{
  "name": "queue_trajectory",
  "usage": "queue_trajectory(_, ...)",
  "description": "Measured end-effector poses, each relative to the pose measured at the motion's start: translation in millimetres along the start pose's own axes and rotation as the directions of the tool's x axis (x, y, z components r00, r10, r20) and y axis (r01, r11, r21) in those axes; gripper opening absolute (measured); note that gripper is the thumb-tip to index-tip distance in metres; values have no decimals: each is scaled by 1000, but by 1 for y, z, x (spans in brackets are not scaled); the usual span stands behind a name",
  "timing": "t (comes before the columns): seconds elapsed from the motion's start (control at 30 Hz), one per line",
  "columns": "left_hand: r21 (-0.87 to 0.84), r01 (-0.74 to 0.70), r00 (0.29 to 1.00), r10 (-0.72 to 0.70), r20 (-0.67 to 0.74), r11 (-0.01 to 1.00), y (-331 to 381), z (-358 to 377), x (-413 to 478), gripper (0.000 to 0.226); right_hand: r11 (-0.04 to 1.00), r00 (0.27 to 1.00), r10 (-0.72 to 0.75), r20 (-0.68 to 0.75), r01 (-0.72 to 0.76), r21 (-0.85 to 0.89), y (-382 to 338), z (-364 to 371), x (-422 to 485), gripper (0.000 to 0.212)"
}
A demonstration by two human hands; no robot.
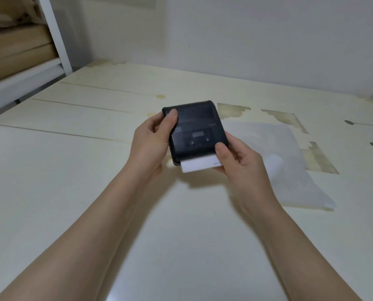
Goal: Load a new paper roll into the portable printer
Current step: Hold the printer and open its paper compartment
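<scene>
Both hands grip the printer (194, 129) above the worktop (72, 170): left hand (150, 144) pinching its side, right hand (239, 161) its corner beside the paper (197, 166).

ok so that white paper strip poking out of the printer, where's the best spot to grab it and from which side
Pinch the free near edge of the paper strip, coming from the side nearest the person, thumb on top. It juts flat from the printer towards them, so only that edge is exposed. The right hand already covers its right corner and the left hand steadies the printer, so the middle of that edge is probably easiest.
</scene>
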State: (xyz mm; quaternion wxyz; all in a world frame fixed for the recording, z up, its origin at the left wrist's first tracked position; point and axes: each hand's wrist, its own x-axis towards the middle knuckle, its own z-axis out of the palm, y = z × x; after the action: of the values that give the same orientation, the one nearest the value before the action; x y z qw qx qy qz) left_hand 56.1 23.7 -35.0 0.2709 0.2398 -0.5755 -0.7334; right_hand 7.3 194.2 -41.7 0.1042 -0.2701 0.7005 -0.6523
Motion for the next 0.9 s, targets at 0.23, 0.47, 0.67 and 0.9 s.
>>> queue_trajectory(0.23, 202, 24, 1000, -23, -4, 979, -6, -12, -1, 73, 944, 995, 61, -73, -81, -319, 11, 4, -3, 28)
queue_trajectory(0.47, 298, 41, 999, -45, 6, 954, -11, -17, 3, 75, 810, 996, -45, -74, -7, -586, 12, 11, -5, 32)
queue_trajectory(0.67, 570, -221, 973, 217, 77, 791, -5, -25, 0, 51, 777, 998, -30, -57, -12, -630, 14, 10, -7, 42)
queue_trajectory(0.9, 698, -385, 852, -58, 520, 604, 13, -45, -10, 97, 735, 1000, -9, -16, -4, -678, 14, 0, -12, 55)
